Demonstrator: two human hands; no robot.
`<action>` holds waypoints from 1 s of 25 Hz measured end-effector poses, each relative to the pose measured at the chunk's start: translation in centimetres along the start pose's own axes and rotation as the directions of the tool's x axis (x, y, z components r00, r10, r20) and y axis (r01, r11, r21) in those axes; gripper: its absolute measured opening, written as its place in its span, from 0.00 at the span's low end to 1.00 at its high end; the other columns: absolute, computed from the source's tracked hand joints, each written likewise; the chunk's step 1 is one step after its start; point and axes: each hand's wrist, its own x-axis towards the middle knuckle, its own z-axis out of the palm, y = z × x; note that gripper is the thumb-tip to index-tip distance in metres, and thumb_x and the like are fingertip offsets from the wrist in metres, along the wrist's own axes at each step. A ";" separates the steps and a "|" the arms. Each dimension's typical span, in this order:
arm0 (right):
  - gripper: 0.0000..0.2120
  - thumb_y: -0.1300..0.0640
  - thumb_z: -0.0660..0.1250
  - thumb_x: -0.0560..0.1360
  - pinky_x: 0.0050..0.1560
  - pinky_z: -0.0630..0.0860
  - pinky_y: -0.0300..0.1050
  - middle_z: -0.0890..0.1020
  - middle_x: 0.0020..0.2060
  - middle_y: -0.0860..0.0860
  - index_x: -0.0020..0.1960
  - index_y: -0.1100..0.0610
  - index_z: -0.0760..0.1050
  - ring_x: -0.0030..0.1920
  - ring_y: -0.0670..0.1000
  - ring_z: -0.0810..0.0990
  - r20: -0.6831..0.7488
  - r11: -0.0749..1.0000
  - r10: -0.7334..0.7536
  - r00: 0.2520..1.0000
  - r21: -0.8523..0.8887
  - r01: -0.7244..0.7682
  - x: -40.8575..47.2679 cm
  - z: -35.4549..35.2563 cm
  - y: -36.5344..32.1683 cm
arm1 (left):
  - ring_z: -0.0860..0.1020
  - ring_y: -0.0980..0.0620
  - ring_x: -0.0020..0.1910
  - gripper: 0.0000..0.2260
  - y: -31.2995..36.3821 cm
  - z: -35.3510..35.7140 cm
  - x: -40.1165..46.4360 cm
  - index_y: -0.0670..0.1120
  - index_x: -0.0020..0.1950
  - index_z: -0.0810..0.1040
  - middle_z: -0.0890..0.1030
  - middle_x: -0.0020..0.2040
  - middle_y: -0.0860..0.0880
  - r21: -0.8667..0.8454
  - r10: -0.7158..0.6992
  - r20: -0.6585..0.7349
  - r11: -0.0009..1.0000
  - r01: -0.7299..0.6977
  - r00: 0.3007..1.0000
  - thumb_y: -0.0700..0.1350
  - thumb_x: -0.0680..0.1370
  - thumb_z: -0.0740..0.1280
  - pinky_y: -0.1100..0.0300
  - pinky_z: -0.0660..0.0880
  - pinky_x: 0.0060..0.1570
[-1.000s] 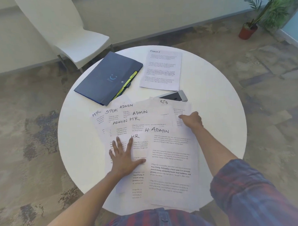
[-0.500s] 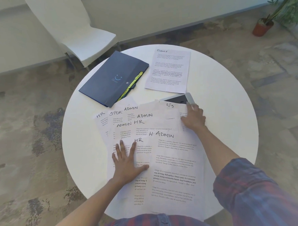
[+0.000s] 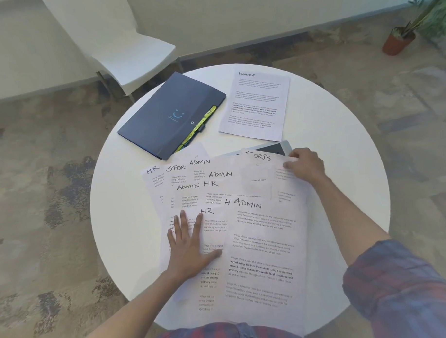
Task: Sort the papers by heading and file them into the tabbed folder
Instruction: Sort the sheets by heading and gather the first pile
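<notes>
a: why is the left hand spread flat like that?

b: fingers straight and wide, palm pressing the fanned papers down on the table. thin sheets slide easily on that smooth white top, so i'd guess it pins the pile while the other hand works.

a: and the right hand?

b: fingers curled, pinching the top right corner of the sports sheet at the far edge of the fan. the corner looks slightly raised, probably to pull that sheet free.

a: why fanned out at all?

b: so the handwritten headings show: hr, admin, sports. easier to sort by eye.

a: where does it all go?

b: the folder, dark blue, matte, flat, lying closed at the table's far left, just beyond the fan. yellow-green tabs stick out along its right edge. a finance sheet lies alone beside it, apart from the pile.

a: anything under the papers?

b: a glossy dark slab with a pale rim, maybe a tablet, half covered beside the right hand.
</notes>
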 end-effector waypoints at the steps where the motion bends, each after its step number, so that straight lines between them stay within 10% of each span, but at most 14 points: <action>1: 0.11 0.56 0.71 0.72 0.63 0.71 0.53 0.84 0.53 0.55 0.54 0.54 0.80 0.58 0.59 0.79 -0.029 1.000 0.009 1.000 -0.004 -0.009 0.0 -0.6 0.4 | 0.29 0.40 0.77 0.53 0.0 0.0 0.0 0.55 0.77 0.30 0.28 0.78 0.43 0.000 0.003 -0.001 1.000 -0.003 1.000 0.75 0.68 0.61 0.38 0.38 0.74; 6: 0.14 0.57 0.68 0.75 0.65 0.64 0.53 0.82 0.58 0.57 0.61 0.56 0.78 0.62 0.60 0.77 -0.186 0.985 0.087 0.979 -0.128 -0.112 0.1 -2.0 2.9 | 0.29 0.41 0.77 0.51 0.1 -0.2 -0.2 0.55 0.79 0.34 0.28 0.78 0.42 0.012 0.014 -0.003 1.000 -0.014 1.000 0.75 0.69 0.58 0.39 0.37 0.75; 10: 0.26 0.52 0.68 0.76 0.72 0.55 0.57 0.70 0.72 0.58 0.72 0.59 0.69 0.74 0.57 0.66 -0.252 0.947 -0.141 0.957 -0.317 0.056 -1.8 0.8 1.6 | 0.38 0.43 0.80 0.47 0.4 -0.9 0.2 0.53 0.81 0.41 0.38 0.81 0.42 -0.008 -0.024 -0.096 1.000 0.024 0.995 0.76 0.68 0.45 0.40 0.41 0.75; 16: 0.27 0.48 0.64 0.79 0.73 0.60 0.54 0.69 0.74 0.53 0.75 0.55 0.66 0.73 0.54 0.67 0.197 0.794 -0.497 0.845 -0.290 0.534 -5.9 7.3 -5.0 | 0.48 0.44 0.80 0.40 -1.0 -3.7 4.1 0.43 0.81 0.51 0.51 0.81 0.42 -0.017 -0.126 -0.243 0.992 0.125 0.962 0.64 0.78 0.60 0.39 0.47 0.75; 25: 0.32 0.46 0.72 0.72 0.66 0.64 0.54 0.70 0.66 0.54 0.72 0.54 0.67 0.67 0.55 0.70 0.278 0.780 -0.401 0.873 -0.397 0.484 -6.3 10.2 -8.4 | 0.60 0.40 0.75 0.32 -2.9 -7.0 8.5 0.39 0.75 0.63 0.62 0.76 0.38 -0.189 -0.217 -0.321 0.969 0.162 0.922 0.54 0.77 0.67 0.44 0.59 0.72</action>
